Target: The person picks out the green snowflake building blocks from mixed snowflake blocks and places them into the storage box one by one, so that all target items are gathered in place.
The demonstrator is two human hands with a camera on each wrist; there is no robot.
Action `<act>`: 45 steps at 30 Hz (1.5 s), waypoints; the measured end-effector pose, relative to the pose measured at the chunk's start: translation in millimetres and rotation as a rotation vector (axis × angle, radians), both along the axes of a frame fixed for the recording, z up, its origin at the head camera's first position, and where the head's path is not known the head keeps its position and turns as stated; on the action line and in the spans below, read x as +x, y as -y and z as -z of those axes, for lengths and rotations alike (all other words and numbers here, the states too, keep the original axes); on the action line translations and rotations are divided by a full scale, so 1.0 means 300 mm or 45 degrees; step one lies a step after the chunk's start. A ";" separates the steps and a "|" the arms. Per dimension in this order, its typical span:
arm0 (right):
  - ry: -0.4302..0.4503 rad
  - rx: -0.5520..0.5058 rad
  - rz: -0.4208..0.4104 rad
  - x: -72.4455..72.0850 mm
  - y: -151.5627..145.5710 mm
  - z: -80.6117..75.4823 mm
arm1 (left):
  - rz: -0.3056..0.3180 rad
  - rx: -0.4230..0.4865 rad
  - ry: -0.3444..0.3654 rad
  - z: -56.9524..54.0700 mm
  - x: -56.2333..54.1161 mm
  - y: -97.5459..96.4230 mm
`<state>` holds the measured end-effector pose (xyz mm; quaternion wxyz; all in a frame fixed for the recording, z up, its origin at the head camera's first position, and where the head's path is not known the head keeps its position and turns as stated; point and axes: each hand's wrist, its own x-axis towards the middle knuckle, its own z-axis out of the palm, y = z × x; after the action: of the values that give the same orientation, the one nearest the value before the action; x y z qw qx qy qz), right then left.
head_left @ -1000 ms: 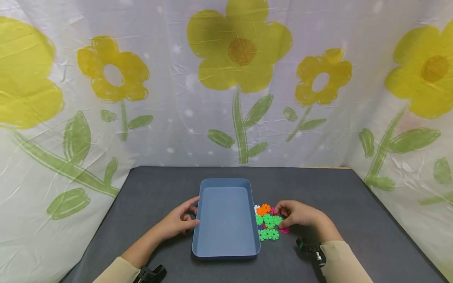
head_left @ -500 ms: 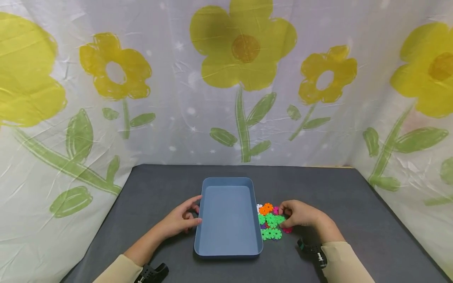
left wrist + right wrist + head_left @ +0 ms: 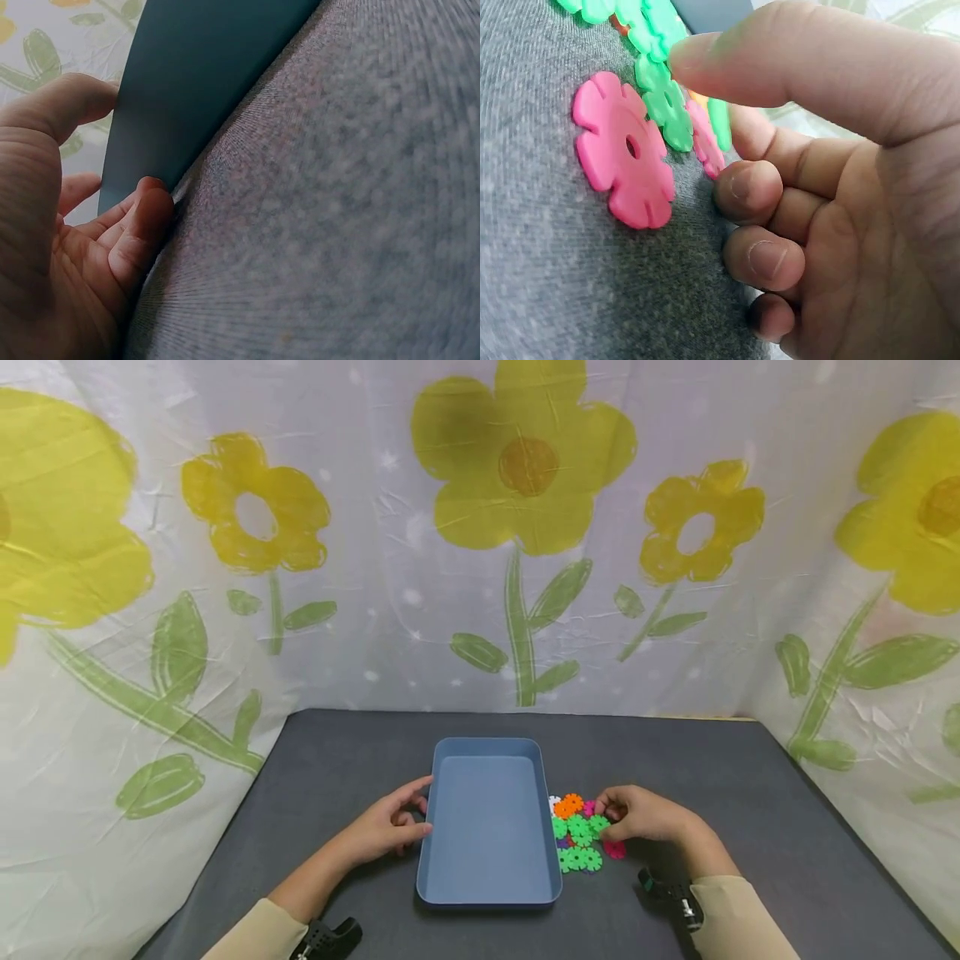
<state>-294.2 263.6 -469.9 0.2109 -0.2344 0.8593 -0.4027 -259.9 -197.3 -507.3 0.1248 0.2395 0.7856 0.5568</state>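
Observation:
A blue rectangular tray (image 3: 485, 835) lies on the table. On its left side, my left hand (image 3: 390, 822) rests fingertips against the outer wall; in the left wrist view, the fingers (image 3: 64, 112) touch the dark tray wall (image 3: 195, 90). Right of the tray is a cluster of flower-shaped plastic pieces (image 3: 577, 860), green, orange, white, purple and pink. My right hand (image 3: 637, 814) bends over it, pinching a green flower-shaped piece (image 3: 667, 105) at the edge; the index fingertip is hidden behind the thumb (image 3: 727, 64). Beside it a pink flower-shaped piece (image 3: 619, 157) lies flat.
The table has a dark grey cloth (image 3: 360, 735). A pale curtain (image 3: 375, 527) with yellow flowers encloses the back and both sides. Black wrist straps (image 3: 663, 893) are worn on both arms, below beige sleeves.
The whole view shifts slightly to the right. My right hand barely moves, and the pink piece beneath it shows a little more. My left hand stays against the tray.

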 end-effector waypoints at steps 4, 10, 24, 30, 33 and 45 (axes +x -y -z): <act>0.004 -0.042 0.013 0.004 -0.001 -0.006 | 0.014 0.026 0.008 0.011 -0.002 0.004; -0.051 -0.036 0.090 0.012 -0.023 -0.040 | 0.027 0.055 0.032 0.011 0.001 0.001; -0.144 -0.179 0.173 0.009 0.000 -0.199 | 0.013 0.068 0.030 0.009 0.003 0.008; -0.162 -0.243 0.115 0.011 0.047 -0.226 | 0.018 0.073 0.023 0.010 -0.003 0.005; -0.155 -0.273 0.079 0.015 0.075 -0.225 | 0.014 0.062 0.028 0.012 -0.003 0.006; -0.316 -0.313 0.018 0.058 0.224 -0.250 | -0.004 0.021 0.014 0.014 -0.005 0.009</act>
<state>-276.9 196.3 -394.8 0.0703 -0.3003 0.8247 -0.4741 -261.3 -200.0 -511.6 0.1264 0.2361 0.7807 0.5647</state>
